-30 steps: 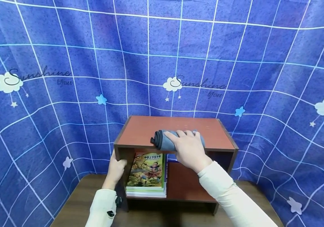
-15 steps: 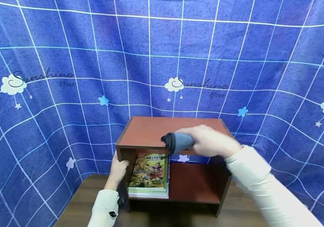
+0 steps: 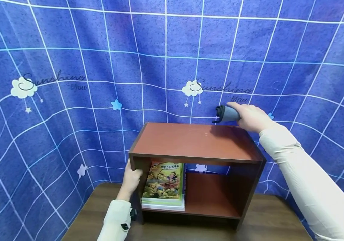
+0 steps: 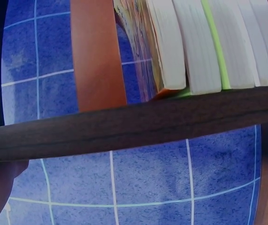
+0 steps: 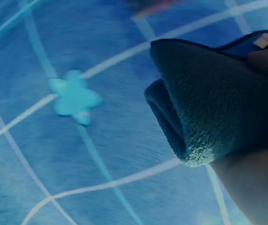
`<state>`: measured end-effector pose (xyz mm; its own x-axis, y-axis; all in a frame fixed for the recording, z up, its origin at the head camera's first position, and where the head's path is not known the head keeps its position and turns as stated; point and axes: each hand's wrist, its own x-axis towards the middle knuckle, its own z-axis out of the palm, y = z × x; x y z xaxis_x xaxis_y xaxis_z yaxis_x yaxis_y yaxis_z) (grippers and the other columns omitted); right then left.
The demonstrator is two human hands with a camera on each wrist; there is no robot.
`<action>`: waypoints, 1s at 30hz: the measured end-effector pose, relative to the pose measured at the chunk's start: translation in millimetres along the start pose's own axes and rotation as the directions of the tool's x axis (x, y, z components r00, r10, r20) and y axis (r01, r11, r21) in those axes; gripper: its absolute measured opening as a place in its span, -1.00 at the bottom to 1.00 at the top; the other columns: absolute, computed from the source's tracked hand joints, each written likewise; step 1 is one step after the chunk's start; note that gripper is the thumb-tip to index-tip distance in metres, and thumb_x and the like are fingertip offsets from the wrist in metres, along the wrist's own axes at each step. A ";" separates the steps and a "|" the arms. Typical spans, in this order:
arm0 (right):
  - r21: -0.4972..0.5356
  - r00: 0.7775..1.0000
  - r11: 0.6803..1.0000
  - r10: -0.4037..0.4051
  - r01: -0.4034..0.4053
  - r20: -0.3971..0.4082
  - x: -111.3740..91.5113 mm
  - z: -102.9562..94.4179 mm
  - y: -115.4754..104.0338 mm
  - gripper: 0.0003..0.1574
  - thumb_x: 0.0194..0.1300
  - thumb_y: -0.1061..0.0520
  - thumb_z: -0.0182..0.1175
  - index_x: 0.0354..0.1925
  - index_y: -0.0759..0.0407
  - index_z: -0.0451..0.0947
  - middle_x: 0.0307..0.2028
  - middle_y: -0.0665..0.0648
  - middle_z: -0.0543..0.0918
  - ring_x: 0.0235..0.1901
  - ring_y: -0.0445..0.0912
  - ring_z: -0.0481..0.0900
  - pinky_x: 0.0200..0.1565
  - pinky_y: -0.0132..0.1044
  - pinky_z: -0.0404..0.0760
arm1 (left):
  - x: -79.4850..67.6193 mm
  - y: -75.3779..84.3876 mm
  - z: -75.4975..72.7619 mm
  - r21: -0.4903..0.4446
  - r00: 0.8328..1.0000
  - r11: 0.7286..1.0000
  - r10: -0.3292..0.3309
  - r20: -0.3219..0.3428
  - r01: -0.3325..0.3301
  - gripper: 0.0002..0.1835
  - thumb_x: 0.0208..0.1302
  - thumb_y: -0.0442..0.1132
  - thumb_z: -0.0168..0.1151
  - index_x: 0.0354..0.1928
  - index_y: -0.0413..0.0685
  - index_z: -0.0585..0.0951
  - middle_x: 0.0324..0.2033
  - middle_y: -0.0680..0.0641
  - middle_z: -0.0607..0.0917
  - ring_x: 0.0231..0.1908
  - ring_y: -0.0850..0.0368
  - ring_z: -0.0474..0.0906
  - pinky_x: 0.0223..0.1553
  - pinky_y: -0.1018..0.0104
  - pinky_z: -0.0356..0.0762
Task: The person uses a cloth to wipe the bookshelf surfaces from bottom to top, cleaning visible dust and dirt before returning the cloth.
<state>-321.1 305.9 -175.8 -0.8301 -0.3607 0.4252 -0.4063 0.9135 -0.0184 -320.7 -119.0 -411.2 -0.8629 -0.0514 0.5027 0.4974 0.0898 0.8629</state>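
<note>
My right hand grips a bundled grey-blue cloth with dark edging, held above the back right of the shelf's top board. The right wrist view shows the cloth folded over in soft plush layers, a small pale tag near the thumb. Low on the left, my left hand holds the side panel of the small reddish-brown shelf, fingers partly hidden behind it. In the left wrist view only a bit of that hand shows beside the dark panel edge.
Several books with a colourful cover lie stacked in the shelf's left part. The shelf stands on a wooden table. A blue curtain with white grid lines hangs behind and at both sides.
My right hand has carried the cloth from the shelf's front top edge rightward, then up and back over the board. The left hand stays on the side panel; the head view has shifted slightly.
</note>
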 end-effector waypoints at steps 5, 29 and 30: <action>-0.083 0.992 0.995 0.065 -0.056 0.111 -3.1 19.1 16.1 0.01 0.12 0.40 0.17 0.51 0.02 0.15 -0.10 0.47 0.60 -0.24 0.34 0.61 -0.28 0.31 0.57 | -0.1 -0.9 0.7 -0.003 1.000 1.000 0.001 0.023 -0.001 -0.09 0.01 -0.65 -0.04 0.54 -0.27 0.13 0.41 -0.36 0.31 0.23 -0.06 0.28 0.15 0.47 0.23; 0.199 0.936 0.967 0.081 -0.157 0.343 -4.4 43.4 14.7 -0.11 0.55 -0.26 -0.11 0.44 0.44 0.24 0.36 0.52 0.31 0.39 0.41 0.18 0.37 0.28 0.12 | -0.3 2.4 -5.9 -0.007 0.999 0.999 -0.032 0.031 0.032 -0.11 0.07 -0.62 -0.02 0.55 -0.23 0.12 0.42 -0.34 0.31 0.28 -0.09 0.26 0.18 0.46 0.22; 0.206 0.934 0.965 0.085 -0.164 0.347 -4.3 43.8 14.6 -0.11 0.55 -0.26 -0.09 0.43 0.44 0.26 0.36 0.51 0.33 0.39 0.40 0.19 0.37 0.27 0.13 | -0.8 2.3 -6.0 -0.003 0.999 0.999 -0.037 0.032 0.037 -0.10 0.07 -0.61 -0.02 0.56 -0.23 0.12 0.42 -0.34 0.30 0.29 -0.11 0.26 0.18 0.46 0.22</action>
<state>-340.1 312.6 -217.5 -0.9423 -0.3246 0.0818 -0.3344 0.9019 -0.2734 -318.4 -124.8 -409.4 -0.8831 -0.0226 0.4685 0.4653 0.0847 0.8811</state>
